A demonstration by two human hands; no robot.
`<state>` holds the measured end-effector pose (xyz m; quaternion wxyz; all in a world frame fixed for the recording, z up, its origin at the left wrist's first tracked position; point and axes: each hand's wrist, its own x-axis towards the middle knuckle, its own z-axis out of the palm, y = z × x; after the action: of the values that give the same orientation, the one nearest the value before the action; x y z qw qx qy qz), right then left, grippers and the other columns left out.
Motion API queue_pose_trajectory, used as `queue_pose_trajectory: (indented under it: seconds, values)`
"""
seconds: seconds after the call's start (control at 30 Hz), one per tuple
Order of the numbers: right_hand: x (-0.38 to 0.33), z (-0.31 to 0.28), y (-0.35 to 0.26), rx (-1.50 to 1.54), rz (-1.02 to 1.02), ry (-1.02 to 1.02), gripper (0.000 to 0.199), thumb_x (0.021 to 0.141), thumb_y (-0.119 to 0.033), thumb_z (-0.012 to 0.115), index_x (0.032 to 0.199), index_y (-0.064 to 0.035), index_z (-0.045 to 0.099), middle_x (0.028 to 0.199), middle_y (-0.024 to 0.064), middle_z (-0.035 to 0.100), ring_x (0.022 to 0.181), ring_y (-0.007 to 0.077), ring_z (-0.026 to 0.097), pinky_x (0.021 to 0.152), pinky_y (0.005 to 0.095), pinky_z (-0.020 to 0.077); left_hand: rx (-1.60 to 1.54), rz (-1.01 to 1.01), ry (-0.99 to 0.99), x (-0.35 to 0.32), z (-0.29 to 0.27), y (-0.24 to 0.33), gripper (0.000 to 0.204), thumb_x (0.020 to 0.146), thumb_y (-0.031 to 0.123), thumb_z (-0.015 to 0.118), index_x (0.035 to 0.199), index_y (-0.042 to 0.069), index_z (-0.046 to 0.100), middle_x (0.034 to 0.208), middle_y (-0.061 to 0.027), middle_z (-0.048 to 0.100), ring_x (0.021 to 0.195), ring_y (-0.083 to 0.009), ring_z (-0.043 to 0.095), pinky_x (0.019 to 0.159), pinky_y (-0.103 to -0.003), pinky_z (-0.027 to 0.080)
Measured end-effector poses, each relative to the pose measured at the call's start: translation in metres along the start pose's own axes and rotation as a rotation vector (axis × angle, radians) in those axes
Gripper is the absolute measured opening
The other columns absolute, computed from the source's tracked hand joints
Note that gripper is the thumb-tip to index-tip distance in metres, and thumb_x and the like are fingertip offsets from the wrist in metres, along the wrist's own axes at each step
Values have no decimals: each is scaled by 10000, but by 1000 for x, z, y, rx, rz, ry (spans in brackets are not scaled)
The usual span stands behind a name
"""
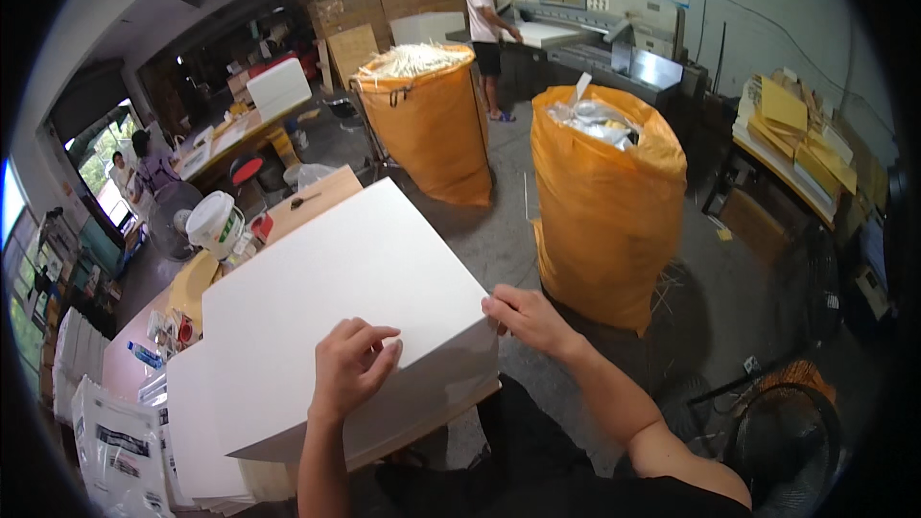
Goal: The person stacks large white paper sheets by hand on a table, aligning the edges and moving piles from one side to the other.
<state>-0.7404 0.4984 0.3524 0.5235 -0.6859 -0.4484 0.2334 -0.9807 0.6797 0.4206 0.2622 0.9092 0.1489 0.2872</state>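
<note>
In front of me lies a tall stack of large white sheets, its edges squared up, on a table. My left hand is over the near edge of the stack, forefinger and thumb apart, the other fingers curled, with nothing seen between them. At the stack's right corner my right hand is closed, thumb and fingers pinching the corner of the white sheets. How many sheets it grips does not show.
Two orange sacks, one of paper strips and one of scrap, stand beyond the table. A white bucket is at the left, a black fan low right. A person works at a cutting machine.
</note>
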Motion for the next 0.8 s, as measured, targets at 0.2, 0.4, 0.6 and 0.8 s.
queue_pose_trajectory:
  seconds: [0.2, 0.4, 0.6, 0.8]
  values:
    - [-5, -9, -43, -508, -101, 12, 466, 1060, -461, 512, 856, -55, 614, 765, 172, 673, 759, 397, 673, 686, 499, 508, 72, 156, 58, -3, -14, 1, 129, 840, 140, 771, 958, 92, 784, 1019, -93, 735, 970, -283, 700, 829, -382, 573]
    - [5, -20, -60, -783, -75, -113, 514, 1053, -492, 513, 864, -28, 625, 756, 193, 680, 768, 424, 675, 699, 514, 517, 12, 145, 39, 0, -5, -4, 122, 857, 138, 762, 966, 87, 781, 1078, -113, 730, 1012, -295, 705, 852, -396, 580]
    - [21, -24, -112, -550, -42, -61, 550, 1042, -517, 545, 833, -11, 599, 718, 189, 666, 713, 387, 669, 675, 482, 518, -31, 94, 29, -4, -8, -3, 157, 832, 73, 764, 987, 55, 775, 1092, -132, 718, 1036, -299, 698, 901, -386, 561]
    - [36, 42, -72, 526, -144, 313, 416, 1005, -340, 691, 757, -98, 461, 660, 41, 606, 552, 123, 560, 505, 280, 447, -81, 104, 48, 0, -5, 3, 199, 852, 36, 724, 1049, 37, 754, 1127, -147, 714, 1059, -314, 699, 919, -394, 560]
